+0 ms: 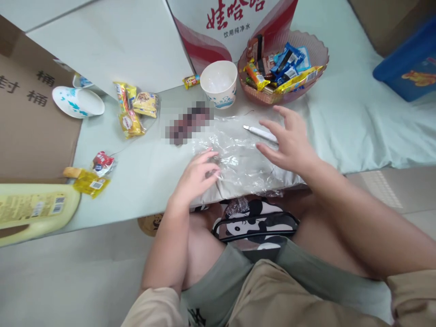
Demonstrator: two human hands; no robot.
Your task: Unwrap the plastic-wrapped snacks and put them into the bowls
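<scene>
My left hand (199, 175) is over the left part of a crumpled clear plastic sheet (241, 159), its fingers bent but apart. A small dark patch shows by its fingertips; I cannot make out what it is. My right hand (291, 143) hovers at the sheet's right side with its fingers spread, holding nothing. Just beneath those fingers lies a slim white pen-like tool with a metal tip (257, 131), its far end hidden by the hand. A pixelated dark reddish item (189, 122) lies behind my left hand.
Behind the sheet stand a white paper bowl (220, 91) and a pink scalloped bowl (250, 93) of wrapped snacks. Snack packets (136, 109) and a tipped paper bowl (78, 102) are left. A yellow jug (64, 204) is front left, a blue container (408, 68) right.
</scene>
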